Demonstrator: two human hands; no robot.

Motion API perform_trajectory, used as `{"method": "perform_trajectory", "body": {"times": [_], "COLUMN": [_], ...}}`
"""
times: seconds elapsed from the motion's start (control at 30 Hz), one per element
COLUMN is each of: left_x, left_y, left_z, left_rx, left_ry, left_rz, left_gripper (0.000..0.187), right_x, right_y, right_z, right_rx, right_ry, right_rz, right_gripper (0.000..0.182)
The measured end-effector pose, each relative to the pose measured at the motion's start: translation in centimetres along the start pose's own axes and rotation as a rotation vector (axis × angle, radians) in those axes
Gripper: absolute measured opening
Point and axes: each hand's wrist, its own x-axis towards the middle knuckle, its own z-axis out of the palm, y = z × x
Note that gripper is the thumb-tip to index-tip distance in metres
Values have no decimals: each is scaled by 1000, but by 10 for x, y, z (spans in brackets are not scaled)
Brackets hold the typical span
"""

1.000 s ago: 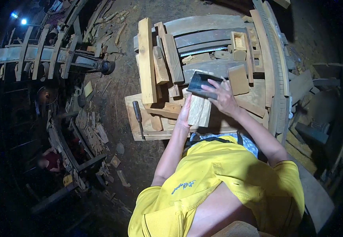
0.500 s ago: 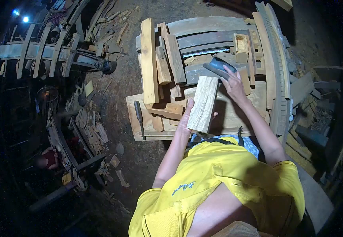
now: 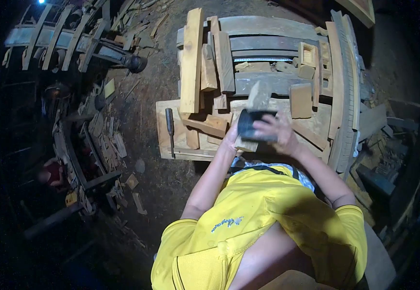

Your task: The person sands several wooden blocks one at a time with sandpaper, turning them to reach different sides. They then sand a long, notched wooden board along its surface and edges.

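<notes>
A pale wooden block (image 3: 259,95) stands out from my body over the bench's near edge. My left hand (image 3: 230,139) is closed around its left side, near the lower end. Across the middle of the block lies a dark, bent sheet that looks like sandpaper (image 3: 249,126). My right hand (image 3: 283,134) grips this sheet from the right, its fingers smeared by motion. The sheet hides the block's middle, and only its upper part and near end show. Left of my hands, a chisel-like tool with a dark handle (image 3: 170,123) lies on the bench board.
The workbench board (image 3: 164,140) carries offcuts, a long light beam (image 3: 190,63) and a squared wooden piece (image 3: 300,101). Behind are slats and a small wooden box (image 3: 308,55). Long curved planks (image 3: 338,82) line the right side. A person (image 3: 53,173) sits at far left among scraps.
The sandpaper-like sheet has come from beyond the block's upper right down onto its face, with my right hand. The block now tilts away more. The view has shifted slightly.
</notes>
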Motion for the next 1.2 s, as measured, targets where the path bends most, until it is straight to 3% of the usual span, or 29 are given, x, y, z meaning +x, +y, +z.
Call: {"method": "perform_trajectory", "body": {"times": [0.07,0.2,0.27,0.33,0.4,0.47,0.5,0.57,0.6,0.67,0.7,0.73,0.8,0.87,1.0,1.1,1.2], "left_x": [-19,-30,-40,-55,-61,-59,-55,-47,-52,-63,-77,-80,-85,-83,-89,-83,-81], "left_y": [-8,-13,-11,-2,15,27,30,37,42,52,54,58,68,77,93,100,99], "left_z": [19,1,8,27,11,6,-9,-46,-47,-50,-9,-5,-3,-16,-44,-95,-108], "left_rx": [-25,37,46,129,202,384,388,898,906,1702,1775,1775,1929,1954,1641,1523,1654], "left_ry": [88,5,-1,198,213,431,430,537,534,742,907,908,969,1010,893,916,977], "left_rz": [-20,-44,-14,31,-11,140,143,495,492,629,379,382,205,216,286,362,432], "left_gripper": [41,44,46,48,51,55,55,57,57,60,60,60,59,54,47,48,47], "right_x": [5,-4,-27,-31,-40,-42,-45,-54,-58,-61,-60,-57,-53,-54,-58,-52,-53], "right_y": [22,67,92,83,68,61,62,67,68,71,70,67,64,63,64,56,56], "right_z": [-6,3,17,10,8,7,7,13,15,16,15,12,11,11,18,13,8], "right_rx": [-56,-62,-71,-53,-30,32,33,41,43,-24,-25,-13,3,8,21,117,53], "right_ry": [33,187,212,213,208,206,210,226,233,303,306,318,332,330,316,231,217], "right_rz": [105,275,654,697,750,824,822,876,880,860,859,863,864,845,860,1016,1013], "right_gripper": [39,28,30,31,32,34,34,36,36,34,34,35,35,36,37,37,36]}}
